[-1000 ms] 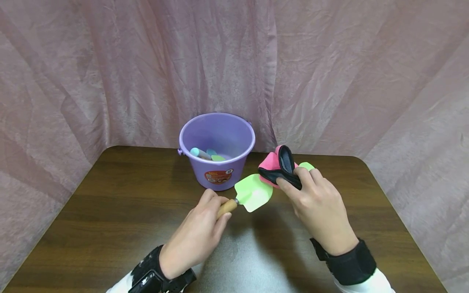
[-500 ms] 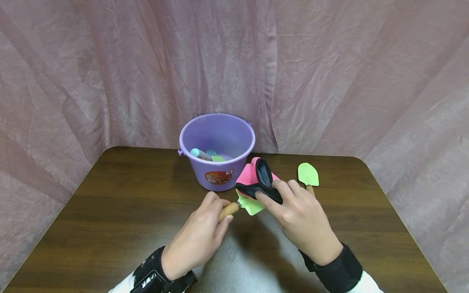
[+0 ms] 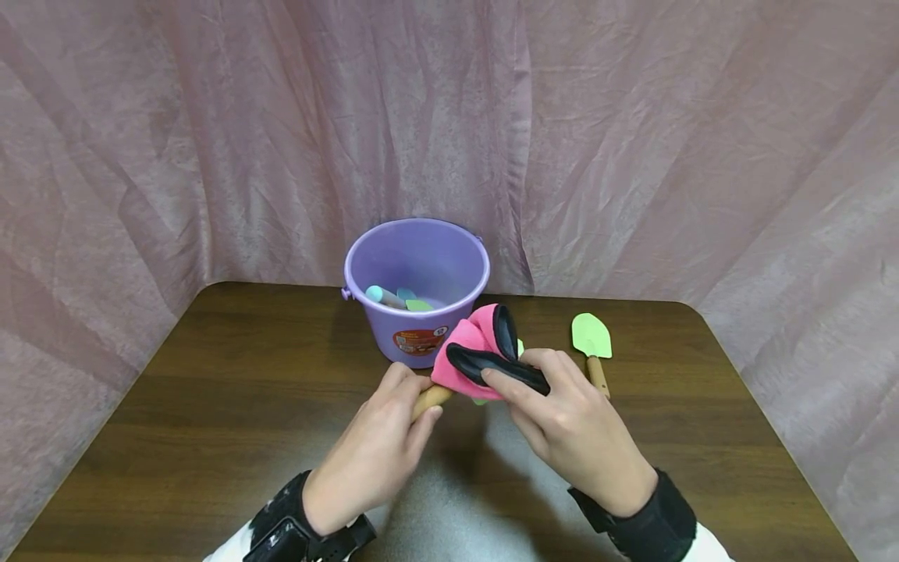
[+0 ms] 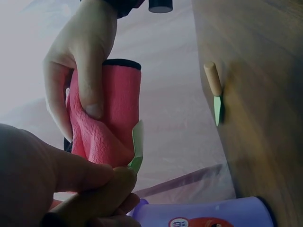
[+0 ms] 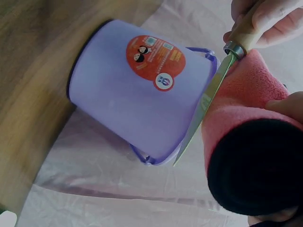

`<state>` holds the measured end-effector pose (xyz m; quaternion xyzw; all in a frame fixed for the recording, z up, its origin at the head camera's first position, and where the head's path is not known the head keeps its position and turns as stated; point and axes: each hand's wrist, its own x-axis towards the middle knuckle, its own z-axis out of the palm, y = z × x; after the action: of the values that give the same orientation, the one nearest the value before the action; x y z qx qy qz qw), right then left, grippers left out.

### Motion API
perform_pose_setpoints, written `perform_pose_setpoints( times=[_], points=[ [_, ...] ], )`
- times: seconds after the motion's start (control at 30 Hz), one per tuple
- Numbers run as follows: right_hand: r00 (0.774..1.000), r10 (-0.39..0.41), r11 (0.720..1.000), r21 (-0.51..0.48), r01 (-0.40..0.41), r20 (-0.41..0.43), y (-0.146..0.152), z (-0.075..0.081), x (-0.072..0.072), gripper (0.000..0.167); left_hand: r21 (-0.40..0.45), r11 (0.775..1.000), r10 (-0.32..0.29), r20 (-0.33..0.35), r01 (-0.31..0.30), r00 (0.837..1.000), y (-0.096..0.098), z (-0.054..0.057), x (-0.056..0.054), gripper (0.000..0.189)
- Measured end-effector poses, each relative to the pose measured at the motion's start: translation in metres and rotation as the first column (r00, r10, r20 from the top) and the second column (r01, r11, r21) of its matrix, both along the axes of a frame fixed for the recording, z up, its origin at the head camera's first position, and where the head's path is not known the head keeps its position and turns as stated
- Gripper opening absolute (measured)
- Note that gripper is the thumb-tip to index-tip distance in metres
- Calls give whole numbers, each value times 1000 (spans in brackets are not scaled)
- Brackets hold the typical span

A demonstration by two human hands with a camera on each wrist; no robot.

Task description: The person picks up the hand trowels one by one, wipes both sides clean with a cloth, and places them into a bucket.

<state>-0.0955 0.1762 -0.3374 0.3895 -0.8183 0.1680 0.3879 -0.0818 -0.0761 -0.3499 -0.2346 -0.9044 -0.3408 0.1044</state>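
My left hand [image 3: 368,445] grips the wooden handle of a small garden trowel [image 3: 431,400] with a light green blade. In my right hand [image 3: 579,433] is a pink fleecy pad [image 3: 470,343] with a black backing, pinched between thumb and fingers. The pad overlaps most of the trowel blade in the head view. From the right wrist, the green blade [image 5: 203,101] shows edge-on against the pink fleece [image 5: 236,101]. The left wrist view has the blade [image 4: 138,144] lying along the pad's side.
A purple bucket [image 3: 421,332] stands behind my hands, holding a pale blue-ended rod [image 3: 382,295] and a green piece [image 3: 419,305]. Another green trowel [image 3: 592,336] lies on the brown table [image 3: 211,406] at right. A pink curtain [image 3: 281,140] hangs behind.
My right hand has moved left and toward me with the pink pad, which now covers most of the blade. The trowel on the table is more exposed. My left hand has barely moved.
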Motion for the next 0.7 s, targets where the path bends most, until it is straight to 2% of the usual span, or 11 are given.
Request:
perform_pose_setpoints(
  times=[0.27,0.53,0.7],
  points=[
    [999,-28,999,32,29,-32,3,2,-2,32,12,1000,8,16,-8,1000,-3,2,-2,21],
    [990,-119,986,105,126,-76,14,2,-7,35,14,1000,7,12,-7,1000,-3,0,-2,21],
    [984,-154,980,112,164,-94,24,1,-14,28,24,1000,5,9,-5,1000,-4,0,-3,23]
  ],
)
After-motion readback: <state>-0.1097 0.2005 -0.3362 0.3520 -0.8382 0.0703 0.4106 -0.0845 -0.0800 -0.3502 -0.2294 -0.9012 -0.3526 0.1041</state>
